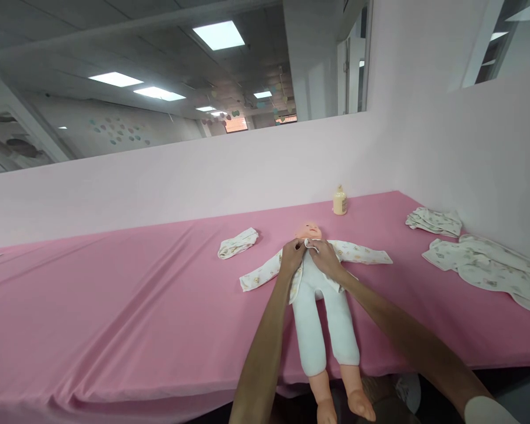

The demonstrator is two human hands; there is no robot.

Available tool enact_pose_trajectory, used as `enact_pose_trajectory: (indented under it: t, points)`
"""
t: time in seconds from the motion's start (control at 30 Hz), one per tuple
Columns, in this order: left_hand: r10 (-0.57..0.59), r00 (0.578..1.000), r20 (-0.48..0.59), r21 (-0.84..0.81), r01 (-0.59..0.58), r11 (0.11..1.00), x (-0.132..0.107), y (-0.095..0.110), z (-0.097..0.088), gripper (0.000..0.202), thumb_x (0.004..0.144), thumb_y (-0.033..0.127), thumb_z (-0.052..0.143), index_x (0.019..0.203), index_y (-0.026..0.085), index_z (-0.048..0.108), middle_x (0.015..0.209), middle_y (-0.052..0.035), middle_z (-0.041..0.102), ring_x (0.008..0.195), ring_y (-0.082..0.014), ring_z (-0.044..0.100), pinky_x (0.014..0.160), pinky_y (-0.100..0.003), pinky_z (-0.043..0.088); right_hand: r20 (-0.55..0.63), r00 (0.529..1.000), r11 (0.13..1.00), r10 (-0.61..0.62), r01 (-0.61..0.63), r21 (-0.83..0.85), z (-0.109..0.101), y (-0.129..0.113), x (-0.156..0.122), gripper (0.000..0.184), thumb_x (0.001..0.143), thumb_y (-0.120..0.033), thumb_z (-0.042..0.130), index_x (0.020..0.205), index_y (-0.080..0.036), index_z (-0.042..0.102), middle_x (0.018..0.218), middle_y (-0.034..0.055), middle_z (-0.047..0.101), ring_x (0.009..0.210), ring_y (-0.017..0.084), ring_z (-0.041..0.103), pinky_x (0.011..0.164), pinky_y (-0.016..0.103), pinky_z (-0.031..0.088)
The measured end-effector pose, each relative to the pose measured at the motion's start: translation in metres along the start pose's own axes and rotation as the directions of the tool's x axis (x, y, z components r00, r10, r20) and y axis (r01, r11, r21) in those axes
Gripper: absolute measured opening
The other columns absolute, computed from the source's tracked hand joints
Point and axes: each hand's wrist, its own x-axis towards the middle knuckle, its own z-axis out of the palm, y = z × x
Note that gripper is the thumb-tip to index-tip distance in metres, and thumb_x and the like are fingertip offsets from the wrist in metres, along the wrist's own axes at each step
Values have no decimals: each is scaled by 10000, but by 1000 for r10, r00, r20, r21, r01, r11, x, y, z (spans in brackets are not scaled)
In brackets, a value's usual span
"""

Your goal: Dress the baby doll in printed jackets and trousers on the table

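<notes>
A baby doll (pixel 320 306) lies on its back on the pink tablecloth (pixel 115 306), head away from me, bare feet past the near table edge. It wears white leggings and an open printed white jacket (pixel 357 254) with sleeves spread out. My left hand (pixel 291 257) is closed on the jacket's left front edge at the doll's chest. My right hand (pixel 324 259) pinches the jacket's collar just under the doll's chin. Both hands meet near the neck.
A folded printed cloth (pixel 237 242) lies left of the doll. A small cream bottle (pixel 340 201) stands by the pink wall behind it. More printed baby clothes (pixel 486 265) and a folded piece (pixel 433 221) lie at the right, near the wall corner.
</notes>
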Motion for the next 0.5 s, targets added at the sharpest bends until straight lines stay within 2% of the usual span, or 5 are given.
enact_pose_trajectory:
  t: [0.07, 0.2, 0.3, 0.5]
  points:
    - [-11, 1000, 15, -4, 11, 1000, 0, 0, -1, 301, 825, 403, 550, 827, 152, 716, 820, -22, 708, 773, -152, 589, 721, -252, 435, -7, 1000, 1000, -5, 5, 5, 0, -1, 0, 317, 837, -66, 450, 936, -219, 709, 1025, 33, 733, 1040, 220, 629, 941, 328, 441]
    - [-116, 992, 45, -56, 118, 991, 2, -3, -2, 329, 820, 421, 545, 743, 137, 691, 676, -10, 636, 678, -143, 546, 629, -243, 409, 8, 1000, 999, 11, -10, -48, -1, -3, 0, 306, 822, -62, 452, 902, -221, 700, 992, 26, 731, 1039, 226, 614, 936, 331, 433]
    - [-170, 984, 48, -111, 175, 978, 5, -7, -1, 330, 809, 427, 552, 723, 134, 675, 636, -5, 597, 632, -128, 513, 596, -238, 386, 28, 1000, 997, 4, -2, -74, -1, -3, -1, 314, 834, -78, 460, 972, -231, 698, 1024, 27, 725, 1065, 227, 594, 953, 344, 421]
    - [-147, 989, -7, -102, 146, 984, 6, -9, 2, 270, 781, 369, 550, 693, 134, 649, 633, 3, 566, 609, -111, 474, 570, -230, 362, 57, 998, 996, 36, -31, -79, -1, -3, -2, 348, 849, -84, 470, 1082, -225, 688, 1097, 52, 708, 1157, 236, 553, 1015, 389, 381]
